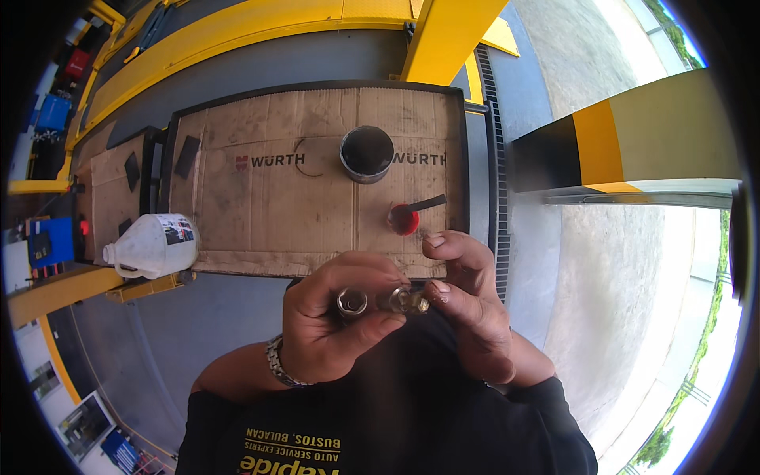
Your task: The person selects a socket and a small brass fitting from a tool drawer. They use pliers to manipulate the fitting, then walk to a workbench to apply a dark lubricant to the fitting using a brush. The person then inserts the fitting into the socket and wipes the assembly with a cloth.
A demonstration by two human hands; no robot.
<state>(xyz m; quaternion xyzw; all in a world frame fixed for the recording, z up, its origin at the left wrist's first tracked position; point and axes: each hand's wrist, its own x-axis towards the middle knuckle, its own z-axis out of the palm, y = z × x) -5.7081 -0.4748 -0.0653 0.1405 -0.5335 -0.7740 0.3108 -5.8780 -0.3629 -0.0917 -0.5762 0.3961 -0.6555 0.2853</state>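
Note:
Close to my chest, my left hand is closed around metal parts. One is a short hollow metal cylinder, its round open end facing up. Beside it, pinched between thumb and fingers, is a narrower metal fitting with a brass-coloured tip. My right hand is just right of that tip, thumb and index finger spread apart with nothing between them. The thumb tip is very near the fitting; whether it touches, I cannot tell. A metal-band watch is on my left wrist.
Cardboard lines a dark-edged table. On it stand a dark-filled round tin and a small red cup with a dark flat handle. A white plastic jug lies at the left. Dark flat pads lie beyond it. Yellow posts rise behind.

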